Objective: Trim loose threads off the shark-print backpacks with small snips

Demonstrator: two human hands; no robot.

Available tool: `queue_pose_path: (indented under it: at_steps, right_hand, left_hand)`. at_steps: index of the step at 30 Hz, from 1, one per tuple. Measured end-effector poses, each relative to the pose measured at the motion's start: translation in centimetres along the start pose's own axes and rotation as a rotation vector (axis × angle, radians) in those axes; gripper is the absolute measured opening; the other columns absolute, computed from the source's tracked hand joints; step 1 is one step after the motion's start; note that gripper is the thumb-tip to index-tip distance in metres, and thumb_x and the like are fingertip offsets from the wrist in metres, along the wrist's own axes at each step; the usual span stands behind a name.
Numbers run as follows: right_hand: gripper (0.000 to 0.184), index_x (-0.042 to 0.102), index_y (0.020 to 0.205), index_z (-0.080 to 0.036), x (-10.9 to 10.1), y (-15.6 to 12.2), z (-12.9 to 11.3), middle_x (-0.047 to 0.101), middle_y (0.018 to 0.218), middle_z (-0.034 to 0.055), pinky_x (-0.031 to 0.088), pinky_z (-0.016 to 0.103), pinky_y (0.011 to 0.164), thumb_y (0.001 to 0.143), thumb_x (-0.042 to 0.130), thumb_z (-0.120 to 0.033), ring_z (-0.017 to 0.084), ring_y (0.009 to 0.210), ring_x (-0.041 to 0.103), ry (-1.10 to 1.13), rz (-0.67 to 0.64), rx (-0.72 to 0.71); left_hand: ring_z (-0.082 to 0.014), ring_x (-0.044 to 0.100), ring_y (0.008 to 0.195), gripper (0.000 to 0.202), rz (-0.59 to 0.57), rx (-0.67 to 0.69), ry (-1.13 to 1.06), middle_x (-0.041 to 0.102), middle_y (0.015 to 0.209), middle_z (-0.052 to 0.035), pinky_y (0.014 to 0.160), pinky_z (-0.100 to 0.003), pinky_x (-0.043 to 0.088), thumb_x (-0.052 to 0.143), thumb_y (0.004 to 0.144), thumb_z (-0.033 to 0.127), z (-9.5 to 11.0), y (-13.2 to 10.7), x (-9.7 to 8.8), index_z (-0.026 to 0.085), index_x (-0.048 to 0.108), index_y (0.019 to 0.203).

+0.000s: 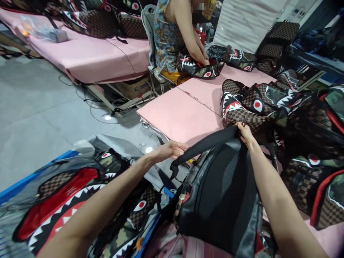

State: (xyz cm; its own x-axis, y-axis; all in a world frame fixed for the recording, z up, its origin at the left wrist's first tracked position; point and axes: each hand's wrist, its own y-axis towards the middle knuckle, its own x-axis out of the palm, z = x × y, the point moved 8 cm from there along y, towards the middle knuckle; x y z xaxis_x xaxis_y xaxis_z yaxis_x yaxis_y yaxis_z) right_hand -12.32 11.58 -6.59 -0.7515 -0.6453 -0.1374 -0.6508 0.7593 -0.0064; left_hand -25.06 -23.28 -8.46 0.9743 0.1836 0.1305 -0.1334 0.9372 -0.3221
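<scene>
A black backpack (223,193) lies in my lap with its padded back panel facing up. My right hand (244,134) is closed on the upper end of its black shoulder strap (212,140), near the top of the bag. At the strap's lower end, by the buckle and webbing, my left hand (173,148) has its fingers stretched out, close against the strap; whether they touch it I cannot tell. Brown checks show along the backpack's side.
Shark-print backpacks (258,107) are heaped on the pink table (182,111) to the right. More shark-print bags (72,204) fill a blue-edged container at lower left. Across the table a seated person (172,39) handles another bag (200,68). A second pink table (102,57) stands behind.
</scene>
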Motion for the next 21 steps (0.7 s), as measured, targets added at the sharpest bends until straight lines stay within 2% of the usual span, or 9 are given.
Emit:
queue_pose_path:
  at_steps: [3,6,8,9,12,14,16,18,21]
  right_hand:
    - [0.036,0.054,0.067,-0.019,0.0,0.0,-0.1,0.052,0.063,-0.0031,0.041,0.022,0.060,0.059,0.067,-0.051,0.010,0.060,0.047,0.000,-0.004,-0.004]
    - [0.038,0.053,0.068,-0.019,0.2,0.0,-0.1,0.055,0.064,-0.0018,0.043,0.024,0.062,0.059,0.066,-0.053,0.011,0.061,0.050,-0.009,0.000,-0.017]
    - [0.038,0.053,0.068,-0.019,0.6,-0.1,-0.3,0.057,0.063,-0.0007,0.044,0.026,0.064,0.061,0.063,-0.055,0.013,0.061,0.052,-0.023,0.008,-0.035]
    - [0.038,0.052,0.067,-0.019,0.9,-0.2,-0.4,0.057,0.061,-0.0003,0.045,0.027,0.066,0.063,0.061,-0.055,0.013,0.061,0.053,-0.033,0.011,-0.048]
    - [0.038,0.051,0.065,-0.019,1.6,-0.8,-1.4,0.058,0.061,0.0012,0.046,0.030,0.071,0.070,0.054,-0.057,0.015,0.063,0.055,-0.076,0.023,-0.110]
    - [0.038,0.052,0.065,-0.019,1.6,-1.8,-2.4,0.060,0.064,0.0022,0.045,0.031,0.076,0.073,0.051,-0.056,0.016,0.068,0.056,-0.113,0.016,-0.158]
    - [0.037,0.053,0.065,-0.018,1.2,-3.3,-3.3,0.061,0.067,0.0026,0.044,0.031,0.080,0.076,0.050,-0.054,0.016,0.073,0.057,-0.141,-0.023,-0.187]
    - [0.035,0.057,0.069,-0.017,1.1,-5.1,-3.8,0.060,0.064,0.0016,0.043,0.031,0.081,0.078,0.050,-0.050,0.016,0.073,0.057,-0.190,-0.125,-0.189]
    - [0.029,0.061,0.085,-0.015,1.6,-7.9,-4.0,0.059,0.061,-0.0004,0.041,0.030,0.081,0.084,0.047,-0.041,0.015,0.072,0.057,-0.379,-0.324,-0.202]
  left_hand:
    - [-0.0125,0.056,0.056,0.039,0.070,0.110,0.161,0.062,0.063,-0.0048,0.051,-0.021,0.040,0.059,0.071,0.024,1.9,-0.7,-0.2,0.007,0.062,0.106]
    - [-0.0133,0.057,0.060,0.029,0.347,0.297,0.405,0.062,0.063,-0.0046,0.056,-0.021,0.046,0.049,0.075,0.017,5.7,-2.6,0.7,0.005,0.065,0.096]
    - [-0.0144,0.058,0.073,0.030,0.461,0.424,0.513,0.065,0.077,-0.0072,0.068,-0.023,0.048,0.043,0.078,0.016,7.5,-3.1,3.8,0.008,0.065,0.095]
    - [-0.0148,0.058,0.079,0.031,0.431,0.497,0.567,0.066,0.084,-0.0076,0.075,-0.025,0.048,0.041,0.079,0.016,7.9,-2.8,6.5,0.010,0.065,0.097]
    - [-0.0175,0.056,0.092,0.027,0.132,0.687,0.800,0.065,0.094,-0.0060,0.087,-0.034,0.044,0.045,0.079,0.011,6.9,0.2,16.3,0.018,0.065,0.096]
    - [-0.0207,0.053,0.102,0.026,-0.068,0.682,0.941,0.064,0.100,-0.0070,0.092,-0.037,0.041,0.050,0.074,0.008,5.3,2.4,21.0,0.017,0.064,0.095]
    - [-0.0264,0.045,0.117,0.032,-0.120,0.597,0.993,0.059,0.114,-0.0108,0.098,-0.042,0.036,0.055,0.071,0.007,5.2,3.7,22.1,0.014,0.062,0.101]
    - [-0.0264,0.046,0.116,0.036,-0.238,0.527,0.895,0.056,0.120,-0.0119,0.097,-0.040,0.038,0.056,0.073,0.011,6.6,3.2,21.3,0.015,0.059,0.108]
    - [-0.0150,0.063,0.081,0.022,-0.737,0.374,0.496,0.067,0.098,-0.0034,0.072,-0.023,0.049,0.054,0.080,0.027,8.3,1.0,19.7,0.021,0.065,0.099]
